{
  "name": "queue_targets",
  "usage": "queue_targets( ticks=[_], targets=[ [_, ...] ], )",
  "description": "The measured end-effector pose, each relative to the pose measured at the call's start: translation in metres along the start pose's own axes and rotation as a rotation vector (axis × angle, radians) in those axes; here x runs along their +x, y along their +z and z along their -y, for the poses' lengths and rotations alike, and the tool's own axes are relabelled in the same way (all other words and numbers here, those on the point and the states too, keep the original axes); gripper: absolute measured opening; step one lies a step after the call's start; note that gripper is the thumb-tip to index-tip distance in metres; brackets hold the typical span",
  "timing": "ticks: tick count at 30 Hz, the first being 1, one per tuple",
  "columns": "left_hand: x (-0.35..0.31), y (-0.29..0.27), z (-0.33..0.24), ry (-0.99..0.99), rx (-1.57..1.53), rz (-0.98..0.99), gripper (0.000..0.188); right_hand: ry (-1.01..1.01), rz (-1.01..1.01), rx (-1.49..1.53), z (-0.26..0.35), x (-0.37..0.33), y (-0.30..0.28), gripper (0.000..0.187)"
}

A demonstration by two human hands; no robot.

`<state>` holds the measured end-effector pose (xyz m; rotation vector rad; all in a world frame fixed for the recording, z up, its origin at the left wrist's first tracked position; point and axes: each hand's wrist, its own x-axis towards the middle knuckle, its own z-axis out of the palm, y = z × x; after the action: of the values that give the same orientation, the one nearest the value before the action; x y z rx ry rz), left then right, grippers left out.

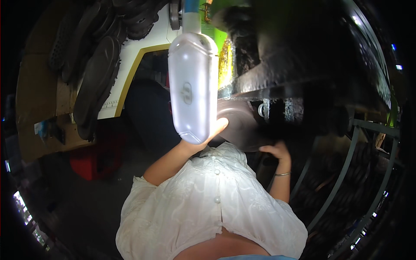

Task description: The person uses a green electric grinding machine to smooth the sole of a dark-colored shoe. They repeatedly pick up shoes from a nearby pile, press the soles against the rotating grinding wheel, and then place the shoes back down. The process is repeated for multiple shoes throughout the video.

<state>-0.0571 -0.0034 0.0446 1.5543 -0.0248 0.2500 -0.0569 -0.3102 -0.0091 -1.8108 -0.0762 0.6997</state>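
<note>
In front of my body I hold a brownish-grey shoe sole [241,126], smeared by motion, under the dark machine part. My left hand [219,126] grips its near left side, thumb on top; a white lamp hides most of that hand. My right hand [278,151], with a bangle at the wrist, is closed at the sole's lower right edge. Its thumb points left onto the edge, and its other fingers lie mostly in shadow. The sole's right part fades into the dark below the machine.
The lit white lamp [193,86] hangs close in front of me. Dark soles [99,73] with ragged edges are piled on the left table. A dark machine [299,65] fills the upper right. A red stool [89,162] stands lower left, a green metal rack [342,173] to the right.
</note>
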Motion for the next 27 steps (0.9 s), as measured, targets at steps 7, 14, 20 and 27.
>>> queue_targets(
  ticks=[7, 14, 20, 27],
  targets=[
    [-0.008, 0.005, -0.001, -0.194, -0.219, 0.144, 0.043, -0.572, -0.549, 0.608, 0.048, -0.002, -0.061, 0.049],
    [-0.013, -0.001, -0.008, -0.214, -0.224, 0.09, 0.043, -0.647, -0.608, 0.752, 0.089, 0.017, -0.056, 0.045],
    [-0.018, -0.025, -0.001, -0.172, -0.354, -0.032, 0.026, -0.617, -0.625, 0.668, 0.084, 0.027, -0.028, 0.047],
    [-0.021, -0.047, 0.001, -0.14, -0.36, -0.09, 0.034, -0.495, -0.459, 0.796, 0.071, 0.036, -0.007, 0.049]
  ],
)
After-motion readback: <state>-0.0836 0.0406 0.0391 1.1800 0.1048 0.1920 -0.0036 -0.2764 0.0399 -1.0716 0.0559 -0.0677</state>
